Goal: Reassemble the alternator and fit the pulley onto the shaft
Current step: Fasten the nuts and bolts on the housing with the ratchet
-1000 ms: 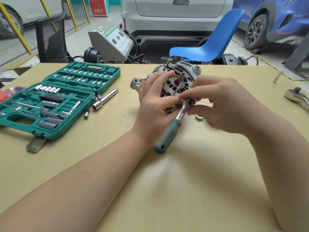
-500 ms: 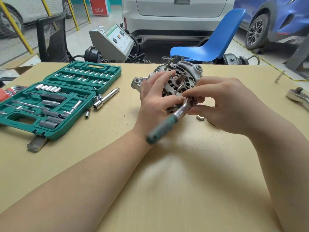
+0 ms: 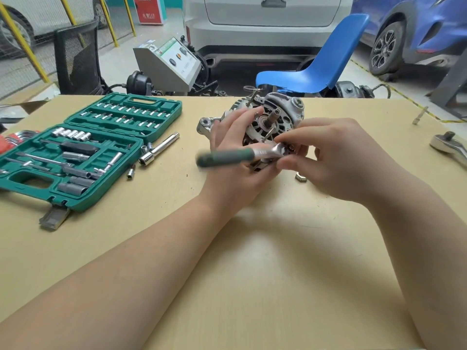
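The grey alternator (image 3: 280,107) stands tilted on the table, its bare shaft (image 3: 273,116) pointing up toward me. My left hand (image 3: 235,157) grips the housing from the left side. A small ratchet with a green handle (image 3: 227,157) is seated on a bolt at the lower front of the housing, its handle blurred and pointing left across my left hand. My right hand (image 3: 338,157) pinches the ratchet's head (image 3: 276,150) between thumb and fingertips. A loose nut (image 3: 300,177) lies on the table just under my right hand. No pulley shows.
An open green socket set (image 3: 83,147) lies at the left, with an extension bar (image 3: 159,149) and loose sockets beside it. A larger ratchet (image 3: 449,146) rests at the right edge. A small bolt (image 3: 420,114) lies far right. A blue chair (image 3: 318,64) stands behind the table.
The ratchet handle has swung clockwise, from pointing down toward me to pointing left across my left hand. Both hands and the alternator stay roughly in place.
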